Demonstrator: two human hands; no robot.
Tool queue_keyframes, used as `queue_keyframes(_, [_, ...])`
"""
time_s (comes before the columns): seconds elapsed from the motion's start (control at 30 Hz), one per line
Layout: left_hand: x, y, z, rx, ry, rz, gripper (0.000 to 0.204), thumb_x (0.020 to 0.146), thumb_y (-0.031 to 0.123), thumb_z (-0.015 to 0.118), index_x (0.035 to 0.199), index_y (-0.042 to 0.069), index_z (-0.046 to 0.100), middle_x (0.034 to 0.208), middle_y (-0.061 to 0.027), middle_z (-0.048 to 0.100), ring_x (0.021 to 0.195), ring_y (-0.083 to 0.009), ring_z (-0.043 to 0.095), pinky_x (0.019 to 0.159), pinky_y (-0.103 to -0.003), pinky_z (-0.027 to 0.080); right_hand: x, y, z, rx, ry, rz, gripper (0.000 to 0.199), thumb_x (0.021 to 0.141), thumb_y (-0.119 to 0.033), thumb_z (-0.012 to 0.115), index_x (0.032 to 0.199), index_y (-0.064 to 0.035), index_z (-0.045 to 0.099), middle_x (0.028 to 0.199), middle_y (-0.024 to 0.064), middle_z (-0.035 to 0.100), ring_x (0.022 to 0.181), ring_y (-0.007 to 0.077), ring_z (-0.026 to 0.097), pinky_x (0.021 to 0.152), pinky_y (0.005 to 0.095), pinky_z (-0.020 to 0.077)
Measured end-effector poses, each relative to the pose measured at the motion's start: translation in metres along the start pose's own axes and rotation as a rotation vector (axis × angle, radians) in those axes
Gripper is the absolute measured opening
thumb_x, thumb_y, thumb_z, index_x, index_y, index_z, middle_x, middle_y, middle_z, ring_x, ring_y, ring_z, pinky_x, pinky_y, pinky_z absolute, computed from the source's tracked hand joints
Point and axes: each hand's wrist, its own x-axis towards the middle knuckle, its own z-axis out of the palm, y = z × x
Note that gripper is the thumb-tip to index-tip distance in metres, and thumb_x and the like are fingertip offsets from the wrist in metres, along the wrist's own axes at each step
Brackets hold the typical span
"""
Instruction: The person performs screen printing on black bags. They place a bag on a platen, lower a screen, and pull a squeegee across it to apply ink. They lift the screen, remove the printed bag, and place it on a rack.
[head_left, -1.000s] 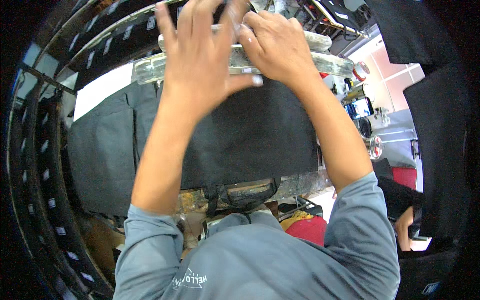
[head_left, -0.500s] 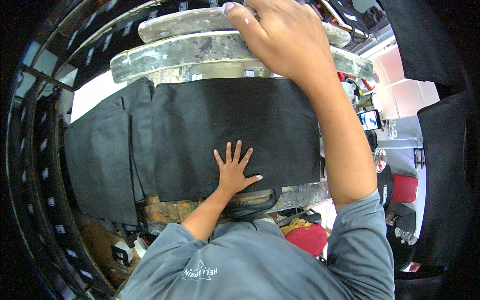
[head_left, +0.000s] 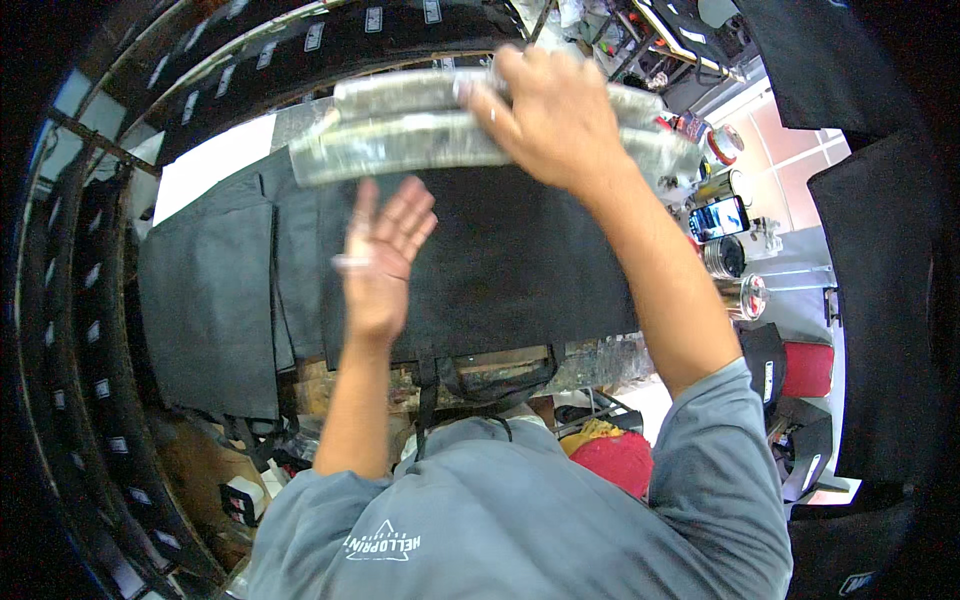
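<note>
Left hand [head_left: 380, 255] is smeared by motion, fingertips just a pale streak, so whether it touches the black bag [head_left: 500, 260] can't be told. Right hand [head_left: 555, 125] covers the middle of the clear bar [head_left: 400, 140]; what its fingers grip underneath is hidden. Bag's lower handles [head_left: 480, 375] slip behind the grey shirt [head_left: 520, 510]. The phone [head_left: 718, 218] screen is too small to make out. Dark rim swallows the racks [head_left: 90, 300] at left, labels unreadable.
</note>
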Motion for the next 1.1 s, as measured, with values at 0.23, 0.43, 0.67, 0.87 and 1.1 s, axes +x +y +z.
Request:
queue_keyframes(0.23, [-0.071,0.012,-0.045,-0.254,0.241,-0.45,0.125,0.086,0.095,0.027,0.156,-0.009,0.027,0.15,-0.0317,0.046,0.137,-0.0392,0.053,0.117,-0.052,0.045,-0.072,0.013,0.069,-0.005,-0.566,-0.076,0.058,0.087,-0.036,0.079,0.131,-0.0067,0.055,0.118,0.0144,0.065,0.114,0.0343,0.063,0.097,0.0562,0.0454])
queue_keyframes(0.43, [-0.112,-0.063,-0.095,-0.088,0.371,-0.68,0.123,0.087,0.095,0.027,0.154,-0.008,0.03,0.136,-0.0297,0.058,0.124,-0.0375,0.063,0.104,-0.044,0.055,-0.147,-0.011,0.118,0.143,-0.547,0.066,0.052,0.08,-0.021,0.084,0.124,-0.0116,0.057,0.111,0.0108,0.065,0.111,0.0323,0.062,0.09,0.0551,0.0434])
queue_keyframes(0.67, [-0.116,-0.073,-0.105,-0.043,0.363,-0.741,0.126,0.087,0.096,0.023,0.157,-0.01,0.022,0.14,-0.0321,0.054,0.129,-0.0391,0.06,0.108,-0.045,0.053,-0.171,-0.028,0.091,0.149,-0.616,0.095,0.041,0.083,-0.019,0.079,0.119,-0.0111,0.062,0.105,0.0077,0.067,0.106,0.0286,0.063,0.087,0.0514,0.0427])
queue_keyframes(0.87, [-0.117,-0.084,-0.107,0.007,0.375,-0.767,0.125,0.088,0.095,0.026,0.161,-0.007,0.014,0.153,-0.0322,0.041,0.137,-0.0434,0.051,0.111,-0.048,0.049,-0.185,-0.023,0.136,0.077,-0.467,0.011,0.023,0.087,-0.012,0.068,0.109,-0.0158,0.064,0.097,0.0039,0.063,0.096,0.0244,0.061,0.085,0.0477,0.0385])
queue_keyframes(1.1, [-0.112,-0.084,-0.108,-0.029,0.421,-0.811,0.13,0.085,0.097,0.028,0.161,-0.008,0.014,0.158,-0.033,0.035,0.142,-0.0448,0.046,0.113,-0.048,0.047,-0.092,0.038,0.235,0.129,-0.461,0.026,0.037,0.084,-0.021,0.078,0.117,-0.0179,0.061,0.107,0.0054,0.068,0.107,0.0288,0.065,0.086,0.0564,0.044])
